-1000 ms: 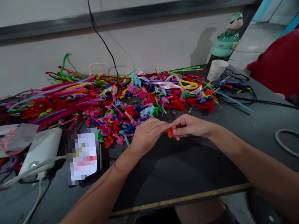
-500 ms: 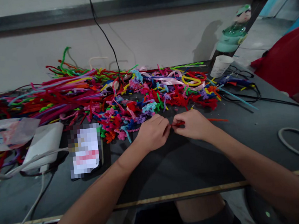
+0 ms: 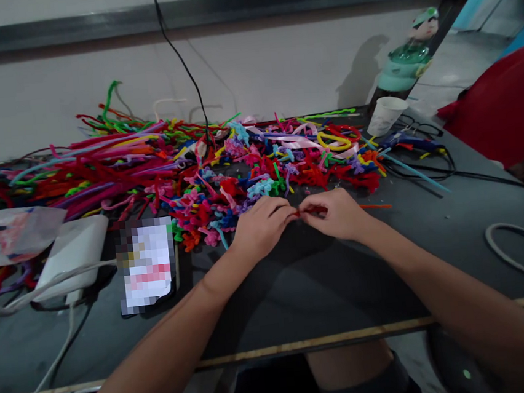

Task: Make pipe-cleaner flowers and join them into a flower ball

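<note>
My left hand (image 3: pixel 267 225) and my right hand (image 3: pixel 334 214) meet fingertip to fingertip over the dark table, just in front of the heap. Between them they pinch an orange-red pipe cleaner (image 3: pixel 376 206), whose straight tail sticks out to the right behind my right hand. A short bit of it shows between the fingertips; the rest is hidden by my fingers. Right behind my hands lies a pile of bent, flower-like pipe cleaner pieces (image 3: pixel 261 187) in pink, red, blue and purple.
Long loose pipe cleaners (image 3: pixel 114 155) spread at the back left. Left of my arm lie a phone (image 3: pixel 151 266) and a white power bank (image 3: pixel 73 255) with cables. At the right stand a paper cup (image 3: pixel 387 116) and a green bottle (image 3: pixel 405 68); a grey ring (image 3: pixel 493 239) lies nearer.
The fingers of both hands have shifted slightly around the pipe cleaner, and its tail sits a little further left and higher. The view has moved slightly.
</note>
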A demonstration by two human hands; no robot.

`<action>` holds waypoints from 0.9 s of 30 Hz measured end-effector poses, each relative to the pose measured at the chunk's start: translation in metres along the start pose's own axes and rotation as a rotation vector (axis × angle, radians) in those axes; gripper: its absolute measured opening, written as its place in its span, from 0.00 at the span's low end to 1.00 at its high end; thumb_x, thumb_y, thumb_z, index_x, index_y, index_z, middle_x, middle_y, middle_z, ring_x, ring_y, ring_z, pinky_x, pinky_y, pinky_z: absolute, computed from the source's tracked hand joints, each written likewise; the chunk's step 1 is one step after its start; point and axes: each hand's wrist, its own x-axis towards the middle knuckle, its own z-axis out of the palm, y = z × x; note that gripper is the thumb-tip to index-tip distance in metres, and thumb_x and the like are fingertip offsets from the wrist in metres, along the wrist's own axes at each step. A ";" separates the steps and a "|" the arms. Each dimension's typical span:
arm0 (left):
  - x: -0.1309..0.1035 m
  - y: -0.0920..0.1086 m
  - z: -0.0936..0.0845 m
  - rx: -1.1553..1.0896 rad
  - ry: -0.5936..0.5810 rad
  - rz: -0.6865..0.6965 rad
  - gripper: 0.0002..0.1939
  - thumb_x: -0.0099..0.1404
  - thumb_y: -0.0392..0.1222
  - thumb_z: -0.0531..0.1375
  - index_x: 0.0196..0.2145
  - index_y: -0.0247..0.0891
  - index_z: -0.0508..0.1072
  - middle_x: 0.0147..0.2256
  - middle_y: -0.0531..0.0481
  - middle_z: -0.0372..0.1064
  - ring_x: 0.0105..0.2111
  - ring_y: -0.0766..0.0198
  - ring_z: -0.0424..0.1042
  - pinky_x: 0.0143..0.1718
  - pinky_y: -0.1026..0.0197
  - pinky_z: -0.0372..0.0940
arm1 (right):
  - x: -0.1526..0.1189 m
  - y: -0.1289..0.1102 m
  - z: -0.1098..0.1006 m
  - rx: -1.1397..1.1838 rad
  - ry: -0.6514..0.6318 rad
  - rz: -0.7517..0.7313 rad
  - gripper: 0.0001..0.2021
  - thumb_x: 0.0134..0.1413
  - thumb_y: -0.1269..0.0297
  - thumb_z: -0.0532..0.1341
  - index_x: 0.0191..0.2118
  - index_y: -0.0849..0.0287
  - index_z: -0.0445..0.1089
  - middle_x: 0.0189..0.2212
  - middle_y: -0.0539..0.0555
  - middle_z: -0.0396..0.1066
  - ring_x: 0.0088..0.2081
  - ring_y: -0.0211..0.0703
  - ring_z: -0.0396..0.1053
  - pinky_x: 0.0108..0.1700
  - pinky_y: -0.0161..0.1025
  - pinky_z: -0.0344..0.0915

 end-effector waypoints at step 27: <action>0.004 0.010 0.010 -0.436 -0.012 -0.574 0.10 0.61 0.45 0.56 0.29 0.36 0.72 0.25 0.53 0.69 0.23 0.70 0.65 0.24 0.67 0.57 | -0.002 -0.007 0.010 -0.213 0.059 -0.045 0.08 0.56 0.63 0.56 0.33 0.57 0.72 0.28 0.50 0.75 0.30 0.38 0.71 0.32 0.33 0.57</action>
